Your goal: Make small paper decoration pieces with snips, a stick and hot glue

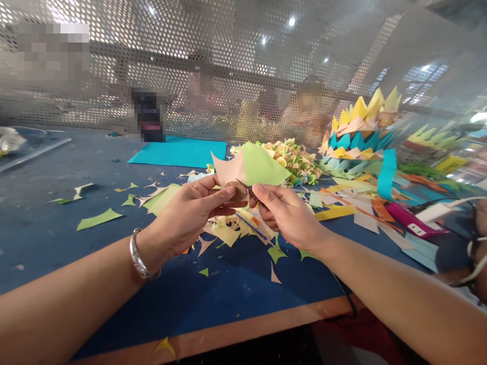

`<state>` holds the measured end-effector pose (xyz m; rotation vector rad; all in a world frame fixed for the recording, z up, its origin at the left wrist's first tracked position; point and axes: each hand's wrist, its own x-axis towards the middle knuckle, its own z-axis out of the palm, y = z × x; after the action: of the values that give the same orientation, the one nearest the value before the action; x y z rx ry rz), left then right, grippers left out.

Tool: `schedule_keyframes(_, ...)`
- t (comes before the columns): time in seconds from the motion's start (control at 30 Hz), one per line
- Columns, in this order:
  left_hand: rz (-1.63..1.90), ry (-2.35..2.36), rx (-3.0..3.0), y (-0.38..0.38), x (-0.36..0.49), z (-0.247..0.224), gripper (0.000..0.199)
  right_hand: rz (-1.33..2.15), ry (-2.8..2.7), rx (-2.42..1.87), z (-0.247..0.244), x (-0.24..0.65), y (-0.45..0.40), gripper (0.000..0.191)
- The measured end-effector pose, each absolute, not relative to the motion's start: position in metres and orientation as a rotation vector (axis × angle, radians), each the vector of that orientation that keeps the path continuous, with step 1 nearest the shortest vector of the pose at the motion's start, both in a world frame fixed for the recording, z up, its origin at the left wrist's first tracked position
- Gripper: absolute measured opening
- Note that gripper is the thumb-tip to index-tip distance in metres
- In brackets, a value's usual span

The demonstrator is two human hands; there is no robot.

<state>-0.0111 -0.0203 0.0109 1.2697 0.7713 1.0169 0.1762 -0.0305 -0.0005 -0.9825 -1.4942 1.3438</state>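
Note:
At the middle of the view, my left hand (194, 208) pinches a small pinkish paper piece (240, 191) between thumb and fingers. A silver bracelet circles that wrist. Close against it, my right hand (285, 210) is closed around small dark scissors (254, 196), mostly hidden by the fingers, with the thin tip pointing up and left at the paper. Just beyond the fingertips stands a curved-edged paper sheet, pink (230, 170) on the left and light green (262, 165) on the right. Whether it is one piece with the pinched paper I cannot tell.
Coloured paper scraps (228, 233) litter the blue tabletop (144, 289). Behind are a turquoise sheet (182, 152), a heap of small folded paper pieces (300, 162) and stacked zigzag paper strips (361, 137). A magenta power bank (413, 220) with a cable lies right. A perforated metal screen (236, 40) closes the back.

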Motion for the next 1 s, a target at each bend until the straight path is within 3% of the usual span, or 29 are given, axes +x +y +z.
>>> schedule_keyframes(1.0, 1.121, 0.781, 1.432, -0.0185, -0.0084, 0.0075, 0.008, 1.134, -1.708, -1.004, -0.0018, 0.1792, -0.0282, 0.045)
